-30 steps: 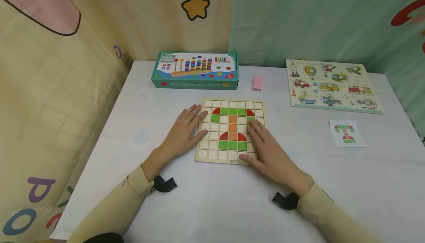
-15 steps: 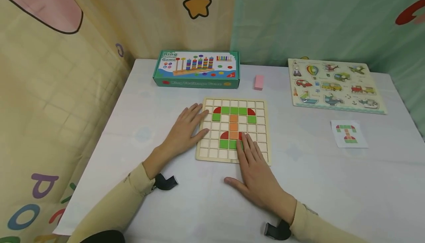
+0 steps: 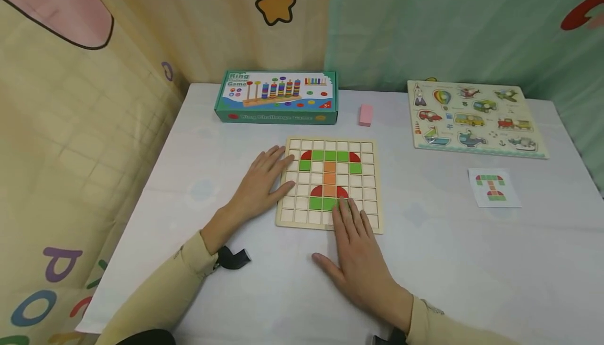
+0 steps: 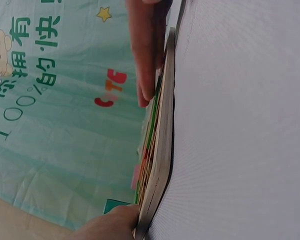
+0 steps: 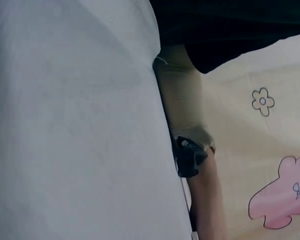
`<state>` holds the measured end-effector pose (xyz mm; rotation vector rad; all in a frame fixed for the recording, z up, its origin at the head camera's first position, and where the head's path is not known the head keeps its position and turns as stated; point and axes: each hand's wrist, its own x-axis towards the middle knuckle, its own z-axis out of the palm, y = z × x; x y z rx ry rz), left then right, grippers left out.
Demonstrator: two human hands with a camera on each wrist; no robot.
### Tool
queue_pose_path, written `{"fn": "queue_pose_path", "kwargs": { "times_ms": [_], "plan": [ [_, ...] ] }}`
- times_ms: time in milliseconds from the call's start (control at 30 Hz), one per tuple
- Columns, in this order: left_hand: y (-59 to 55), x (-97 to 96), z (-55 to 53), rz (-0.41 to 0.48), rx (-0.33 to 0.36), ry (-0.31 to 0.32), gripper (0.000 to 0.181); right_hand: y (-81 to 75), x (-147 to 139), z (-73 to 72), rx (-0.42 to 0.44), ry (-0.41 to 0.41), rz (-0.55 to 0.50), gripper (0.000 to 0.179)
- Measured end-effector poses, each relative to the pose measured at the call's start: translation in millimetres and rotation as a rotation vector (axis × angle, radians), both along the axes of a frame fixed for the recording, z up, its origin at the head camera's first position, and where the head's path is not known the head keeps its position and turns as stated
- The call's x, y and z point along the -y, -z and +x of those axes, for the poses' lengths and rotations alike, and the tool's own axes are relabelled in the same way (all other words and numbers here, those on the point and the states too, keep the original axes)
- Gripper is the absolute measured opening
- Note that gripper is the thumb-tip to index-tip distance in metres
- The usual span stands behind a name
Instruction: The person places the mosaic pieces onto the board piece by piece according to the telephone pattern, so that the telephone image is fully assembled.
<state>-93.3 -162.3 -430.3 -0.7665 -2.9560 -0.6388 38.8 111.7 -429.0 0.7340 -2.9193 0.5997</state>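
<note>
A square wooden grid board (image 3: 373,193) lies on the white table. On it green square tiles (image 3: 330,155), orange squares (image 3: 330,166) and red rounded-corner tiles (image 3: 342,192) form a pattern. My left hand (image 3: 257,185) rests at the board's left edge, fingertips and thumb on its rim. With fingers straight, my right hand (image 3: 358,258) lies over the board's front edge, fingertips at the lower green row; the right end of that row is partly hidden. In the left wrist view, the fingers (image 4: 147,65) of the right hand reach down to the tiles.
A picture card (image 3: 494,187) showing a similar pattern lies to the right. Behind it is a wooden picture puzzle (image 3: 476,109). A green Ring Challenge Game box (image 3: 277,118) and a pink block (image 3: 365,115) stand at the back. Printed curtains (image 3: 424,25) surround the table.
My right hand has moved from the board's right side toward the front and left, to the lower tile row, uncovering the right-hand squares. My left hand has stayed in place.
</note>
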Motion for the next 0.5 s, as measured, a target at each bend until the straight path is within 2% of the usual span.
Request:
{"fn": "queue_pose_path", "kwargs": {
  "times_ms": [100,200,333,433,500],
  "plan": [
    [-1.5,1.3,2.0,-0.009,0.01,-0.008,0.066,-2.0,-2.3,-14.2,0.017,0.025,-0.042,0.1],
    [-1.5,2.0,2.3,-0.006,0.007,-0.012,0.067,-2.6,-6.9,-30.2,0.017,0.01,-0.054,0.096],
    [-0.2,0.2,1.3,0.009,-0.002,-0.005,0.067,-2.8,-12.1,-36.4,0.03,-0.039,-0.046,0.088],
    [0.2,-2.5,-0.6,0.006,0.0,0.005,0.067,-8.9,-14.5,-40.0,0.092,-0.056,-0.06,0.087],
    [0.8,-4.1,-1.6,0.0,0.001,0.008,0.068,-16.1,-16.2,-47.7,0.134,-0.053,-0.071,0.089]
  ]
}}
